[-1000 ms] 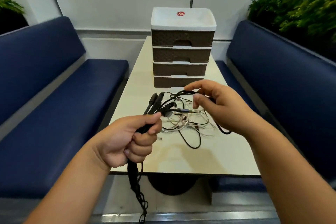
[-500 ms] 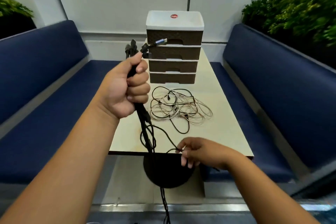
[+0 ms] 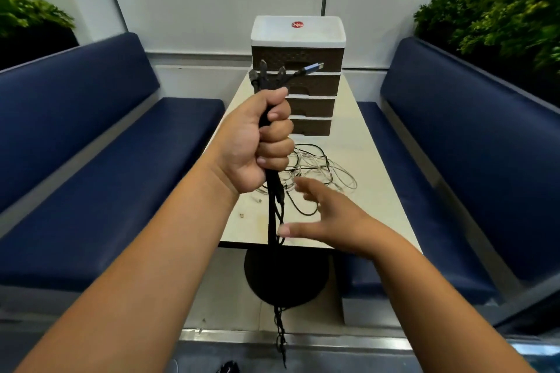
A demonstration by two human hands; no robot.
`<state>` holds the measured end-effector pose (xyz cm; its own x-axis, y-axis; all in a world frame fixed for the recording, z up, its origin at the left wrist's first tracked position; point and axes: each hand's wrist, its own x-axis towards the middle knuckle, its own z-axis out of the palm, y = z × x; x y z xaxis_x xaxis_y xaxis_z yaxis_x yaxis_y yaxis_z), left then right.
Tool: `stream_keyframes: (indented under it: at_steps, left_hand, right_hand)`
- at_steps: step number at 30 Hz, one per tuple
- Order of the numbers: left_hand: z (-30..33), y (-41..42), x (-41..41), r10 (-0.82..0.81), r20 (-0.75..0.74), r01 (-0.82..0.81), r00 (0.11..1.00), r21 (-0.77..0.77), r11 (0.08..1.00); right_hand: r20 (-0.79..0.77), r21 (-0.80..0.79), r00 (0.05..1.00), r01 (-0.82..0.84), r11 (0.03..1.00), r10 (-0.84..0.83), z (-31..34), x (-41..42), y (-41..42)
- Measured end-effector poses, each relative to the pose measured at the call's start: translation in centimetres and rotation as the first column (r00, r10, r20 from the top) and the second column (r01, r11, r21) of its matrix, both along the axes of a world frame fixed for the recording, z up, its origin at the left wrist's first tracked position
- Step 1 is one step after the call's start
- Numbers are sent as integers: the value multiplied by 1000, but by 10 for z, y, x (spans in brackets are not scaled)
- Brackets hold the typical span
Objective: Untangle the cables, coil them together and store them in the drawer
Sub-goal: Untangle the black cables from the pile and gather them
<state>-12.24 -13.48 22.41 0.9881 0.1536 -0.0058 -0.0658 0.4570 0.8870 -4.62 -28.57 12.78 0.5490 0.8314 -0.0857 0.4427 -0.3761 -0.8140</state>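
My left hand (image 3: 260,142) is raised in a fist around a bundle of black cables (image 3: 274,215). Their plugs stick up above the fist, one with a blue-grey tip. The strands hang straight down past the table's front edge toward the floor. My right hand (image 3: 327,221) is spread beside the hanging strands, thumb close to them, fingers apart and blurred, holding nothing. A loose tangle of white and black cables (image 3: 321,169) lies on the table behind my hands. The brown drawer unit (image 3: 300,82) with a white top stands at the far end, all drawers shut.
The beige table (image 3: 372,179) is narrow, with blue benches (image 3: 91,142) on both sides. A black round table base (image 3: 288,278) sits below the front edge. Green plants (image 3: 500,9) stand behind the right bench. Two small bits lie on the table near its left edge.
My right hand has come up from below the table's front edge to beside the hanging black cables and spread its fingers. My left hand stays raised with the bundle.
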Motion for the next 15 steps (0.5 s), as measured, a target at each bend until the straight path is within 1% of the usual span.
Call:
stream_keyframes:
  at_steps: [2, 3, 5, 6, 8, 12, 15]
  left_hand:
    - [0, -10, 7, 0, -2, 0, 1000, 1, 1000]
    - [0, -14, 11, 4, -5, -4, 1000, -9, 1000]
    - [4, -19, 17, 26, 5, -26, 1000, -35, 999]
    - [6, -19, 21, 45, 11, -45, 999, -46, 998]
    - [9, -17, 26, 93, 18, -91, 996, -58, 994]
    - [6, -14, 35, 160, -2, -159, 987, -70, 985]
    - [-3, -9, 38, 187, -1, -187, 982, -53, 981]
  right_hand:
    - [-114, 218, 993, 11, 976, 14, 8, -9, 9]
    - [-161, 286, 986, 9, 958, 39, 7, -16, 15]
    - [-290, 367, 957, 102, 925, 10, -7, -26, 26]
    - [-351, 376, 936, 167, 911, -27, -19, -29, 29]
    - [-421, 394, 905, 250, 884, -68, -36, -34, 33]
    - [-469, 365, 879, 281, 888, -86, -49, -34, 32]
    - [-463, 320, 883, 250, 914, -80, -55, -32, 33]
